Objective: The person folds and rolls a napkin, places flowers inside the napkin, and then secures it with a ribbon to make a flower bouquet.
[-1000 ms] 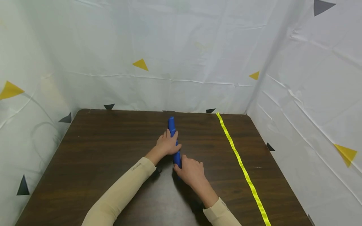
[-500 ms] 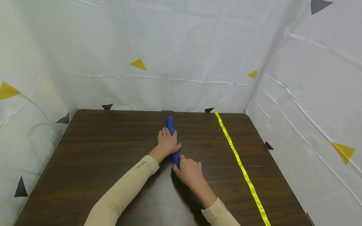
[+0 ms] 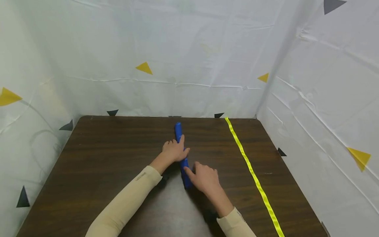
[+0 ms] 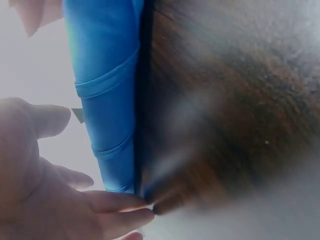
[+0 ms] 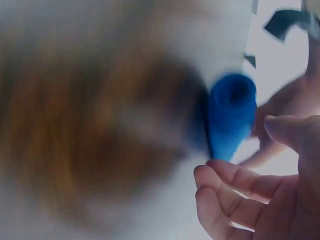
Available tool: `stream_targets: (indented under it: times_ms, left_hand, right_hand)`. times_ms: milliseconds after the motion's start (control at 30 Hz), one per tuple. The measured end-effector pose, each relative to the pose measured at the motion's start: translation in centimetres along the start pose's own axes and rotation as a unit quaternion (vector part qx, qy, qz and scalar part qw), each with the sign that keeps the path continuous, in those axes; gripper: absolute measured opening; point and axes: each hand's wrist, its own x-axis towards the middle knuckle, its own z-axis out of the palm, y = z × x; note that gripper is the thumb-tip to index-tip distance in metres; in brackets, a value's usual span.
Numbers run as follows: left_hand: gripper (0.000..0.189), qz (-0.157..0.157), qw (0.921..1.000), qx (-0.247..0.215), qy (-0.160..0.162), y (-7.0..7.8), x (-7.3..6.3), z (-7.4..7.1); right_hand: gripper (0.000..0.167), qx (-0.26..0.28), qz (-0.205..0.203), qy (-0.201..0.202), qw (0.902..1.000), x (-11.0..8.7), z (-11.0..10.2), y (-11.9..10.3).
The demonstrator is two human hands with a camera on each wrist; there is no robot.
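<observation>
A long blue roll, seemingly rolled fabric [image 3: 178, 129], lies lengthwise on the dark wooden table [image 3: 118, 144]. Seams cross its side in the left wrist view [image 4: 107, 110], and the right wrist view shows its hollow near end [image 5: 232, 107]. My left hand [image 3: 174, 150] reaches across the roll's middle, index finger extended along it and the thumb on its right. Whether the left palm touches the roll cannot be told. Close by the near end is my right hand [image 3: 205, 177], fingers loosely bent and thumb spread toward the roll, with no grip on it.
A yellow ribbon or tape strip [image 3: 250, 164] runs from the table's back edge toward the front, right of the roll. White sheeting [image 3: 201, 52] with yellow and dark triangles stands behind and on both sides of the table.
My right hand has loosened and moved slightly right, uncovering the roll's near end. The left hand's fingers have drawn back a little over the roll. The head view has shifted slightly.
</observation>
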Motion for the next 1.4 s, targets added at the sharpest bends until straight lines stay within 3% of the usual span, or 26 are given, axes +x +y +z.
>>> stream_targets:
  times_ms: [133,300,433,567,733,900,1067,1233,1300,1400]
  left_hand:
    - [0.078,0.01,0.9998,-0.009,-0.011,-0.3,-0.4,-0.6]
    - [0.068,0.024,0.9996,-0.014,0.009,-1.2,-0.6,-1.5]
    - [0.055,0.035,0.9962,-0.048,0.064,-2.0,-0.3,-1.8]
    - [0.04,0.054,0.985,-0.098,0.131,-2.5,-0.5,-2.2]
    - [0.037,0.077,0.9727,-0.124,0.181,-2.6,-0.7,-3.0]
    - [0.037,0.096,0.9712,-0.113,0.186,-2.4,-0.9,-3.4]
    - [0.038,0.1,0.9728,-0.13,0.164,-2.6,-0.9,-3.4]
    - [0.04,0.105,0.9719,-0.159,0.138,-2.8,-0.9,-3.4]
    - [0.039,0.114,0.9695,-0.174,0.13,-2.6,-1.0,-3.5]
    - [0.037,0.143,0.9639,-0.196,0.109,-1.9,-1.6,-3.9]
  right_hand:
    - [0.045,0.02,0.043,0.008,0.9988,1.1,-2.4,3.8]
    - [0.046,0.035,0.089,0.014,0.9953,2.3,-5.9,11.6]
    - [0.058,0.034,0.139,0.01,0.9897,2.2,-7.8,17.4]
    - [0.069,0.043,0.188,-0.01,0.9812,1.7,-8.1,20.8]
    - [0.067,0.067,0.202,-0.015,0.977,1.6,-6.5,22.3]
    - [0.036,0.086,0.193,-0.029,0.977,1.8,-6.1,22.2]
    - [0.03,0.123,0.169,-0.054,0.9764,2.0,-6.5,22.0]
    - [0.023,0.199,0.122,-0.04,0.9715,2.0,-6.9,21.4]
    - [0.022,0.24,0.096,-0.038,0.9653,2.1,-7.2,20.9]
    - [0.027,0.313,0.065,-0.058,0.9458,2.1,-8.4,19.3]
